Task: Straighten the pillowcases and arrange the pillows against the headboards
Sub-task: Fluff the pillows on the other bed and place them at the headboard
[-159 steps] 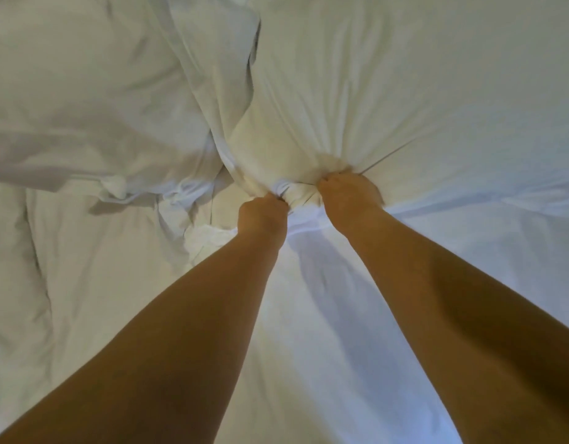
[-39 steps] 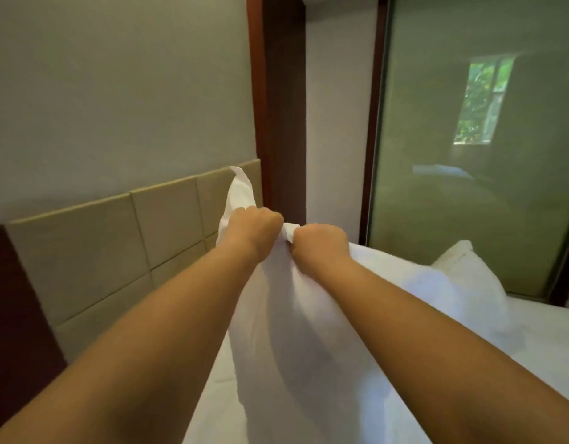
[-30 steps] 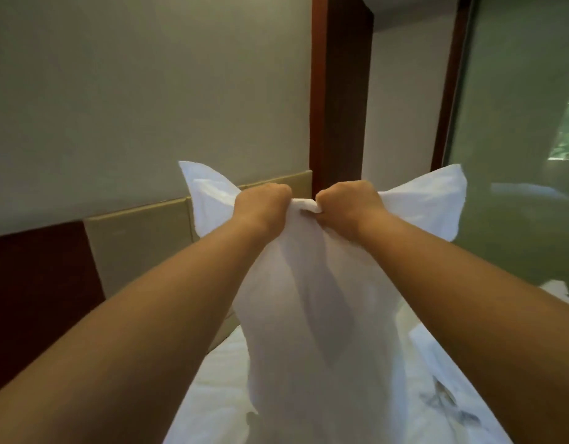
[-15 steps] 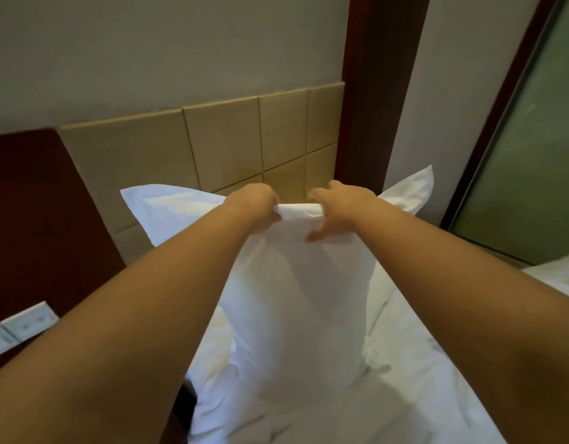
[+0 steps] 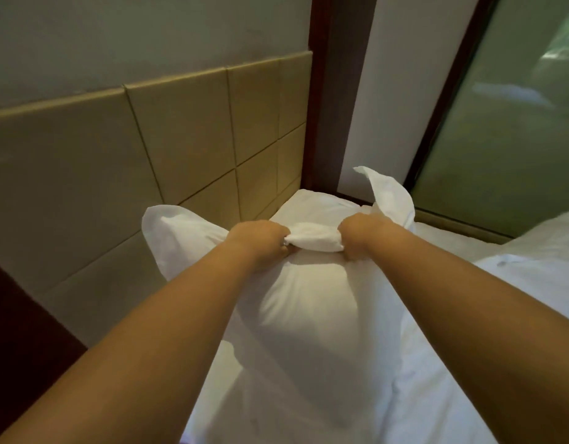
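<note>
A plump white pillow (image 5: 308, 322) in its pillowcase stands upright on the bed in front of me. My left hand (image 5: 260, 240) and my right hand (image 5: 360, 233) both grip the top edge of the pillowcase, with a bunched roll of fabric stretched between them. Loose corners of the case stick out at the upper left and upper right. The beige panelled headboard (image 5: 187, 139) rises just behind and left of the pillow. A second white pillow (image 5: 321, 205) lies flat behind it, against the headboard's right end.
The white bed sheet (image 5: 443, 379) spreads to the right. A dark wooden post (image 5: 337, 91) and a frosted glass partition (image 5: 507, 139) stand behind the bed. A dark wood panel (image 5: 17, 331) borders the headboard at lower left.
The pillow has come down from held in the air to standing on the bed. My hands have moved apart along its top edge and both now grip bunched fabric.
</note>
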A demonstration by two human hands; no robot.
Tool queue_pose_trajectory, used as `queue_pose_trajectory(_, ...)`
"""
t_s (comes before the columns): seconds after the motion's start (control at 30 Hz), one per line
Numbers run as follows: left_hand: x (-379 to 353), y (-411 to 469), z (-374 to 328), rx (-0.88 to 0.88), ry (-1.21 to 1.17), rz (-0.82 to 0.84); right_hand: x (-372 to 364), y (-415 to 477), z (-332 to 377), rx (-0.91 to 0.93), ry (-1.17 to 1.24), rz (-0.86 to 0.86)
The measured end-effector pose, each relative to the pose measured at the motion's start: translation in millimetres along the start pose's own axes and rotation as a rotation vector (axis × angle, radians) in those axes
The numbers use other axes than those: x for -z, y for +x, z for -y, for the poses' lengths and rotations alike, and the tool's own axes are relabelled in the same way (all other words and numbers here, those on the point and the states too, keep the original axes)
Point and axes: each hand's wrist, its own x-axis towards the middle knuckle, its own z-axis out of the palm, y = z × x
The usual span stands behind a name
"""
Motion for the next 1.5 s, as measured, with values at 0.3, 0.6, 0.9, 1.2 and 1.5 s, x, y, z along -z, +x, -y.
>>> queue_pose_trajectory(0.3,42.5,45.5,30.7,-0.016,-0.019,-0.199,64.8,20.0,3.8,-0.130,-0.017,-0.218)
queue_pose_trajectory(0.6,120.0,67.7,19.3,0.056,-0.025,-0.487,170.3,34.0,-24.5,-0.165,0.007,-0.447)
queue_pose_trajectory(0.9,148.2,172.2,-35.0,0.085,-0.470,-0.638,218.5,120.3,-118.8,-0.180,-0.011,-0.657)
queue_pose_trajectory(1.2,114.4,361.0,-78.6,0.116,-1.073,-0.395,205.5,297.5,-216.3,-0.128,-0.040,-0.440)
queue_pose_trajectory(1.5,48.4,500.3,-52.4,0.342,-0.790,-0.229,133.8,428.6,-240.7,-0.022,-0.019,-0.637)
